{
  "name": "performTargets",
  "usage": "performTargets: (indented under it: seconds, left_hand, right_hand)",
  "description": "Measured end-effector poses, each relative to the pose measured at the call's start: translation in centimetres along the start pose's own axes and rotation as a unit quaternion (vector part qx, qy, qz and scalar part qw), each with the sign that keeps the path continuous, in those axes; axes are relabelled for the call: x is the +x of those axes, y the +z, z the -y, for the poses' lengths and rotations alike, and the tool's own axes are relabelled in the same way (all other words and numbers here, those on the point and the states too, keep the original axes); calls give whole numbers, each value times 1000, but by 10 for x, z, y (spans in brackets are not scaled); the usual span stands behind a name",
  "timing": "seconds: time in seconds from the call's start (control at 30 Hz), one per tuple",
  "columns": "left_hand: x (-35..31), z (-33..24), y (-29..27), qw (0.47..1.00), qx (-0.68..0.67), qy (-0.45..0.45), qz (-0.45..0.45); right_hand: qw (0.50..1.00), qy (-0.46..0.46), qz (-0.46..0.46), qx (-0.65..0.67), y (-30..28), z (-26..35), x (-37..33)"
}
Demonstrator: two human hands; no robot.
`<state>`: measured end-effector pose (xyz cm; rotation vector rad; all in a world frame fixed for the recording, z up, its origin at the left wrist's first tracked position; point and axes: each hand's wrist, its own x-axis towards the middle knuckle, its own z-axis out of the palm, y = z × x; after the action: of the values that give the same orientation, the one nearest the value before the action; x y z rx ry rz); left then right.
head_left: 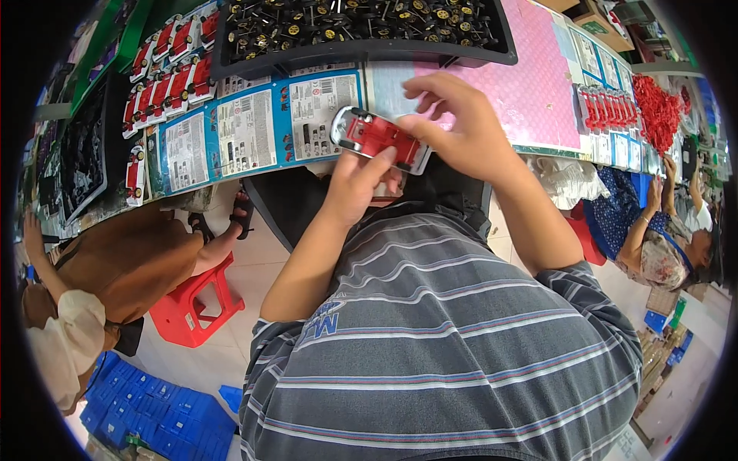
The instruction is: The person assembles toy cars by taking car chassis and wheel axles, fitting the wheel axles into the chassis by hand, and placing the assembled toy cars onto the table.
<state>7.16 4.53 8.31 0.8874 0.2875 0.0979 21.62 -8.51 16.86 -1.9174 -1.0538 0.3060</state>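
Fingers (380,159): those of the bare left hand (354,184) grasp a red, white-rimmed toy car with black wheels (373,132), thumb laid on its red underside, the rest curled around its near edge.
Bare right hand (477,131): loosely spread over the car's right end, thumb stretched along the far edge, other fingers lifted apart from it; whether the thumb touches, I cannot tell.
Held car: underside up and slanting, between left thumb and fingers, on the near side of a long black plastic tray (430,55).
Black-tyred wheels with yellow hubs on metal axles (330,34): heaped inside the tray.
Blue-bordered printed cards with grey panels (244,127): in a row, near side of the tray, toward its left.
Red-and-white toy cars (171,88): lined up just left of the tray.
Pink patterned sheet (538,88): right of the tray.
Red-and-silver toy cars (607,107): in a row, farther right of the tray, beside a heap of small red pieces (656,111).
Red plastic stool (192,307): on the floor, well to the tray's near left.
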Motion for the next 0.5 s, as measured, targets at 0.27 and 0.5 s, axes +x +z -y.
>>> performTargets:
  seconds: [0.27,0.5]
  left_hand:
    - [-32,-59,-97,939,185,112,-267]
    - [-60,-152,-240,815,388,78,-423]
  right_hand:
    - [970,139,-125,-155,-51,-109,-51]
    - [922,253,-243,-161,-124,-188,-111]
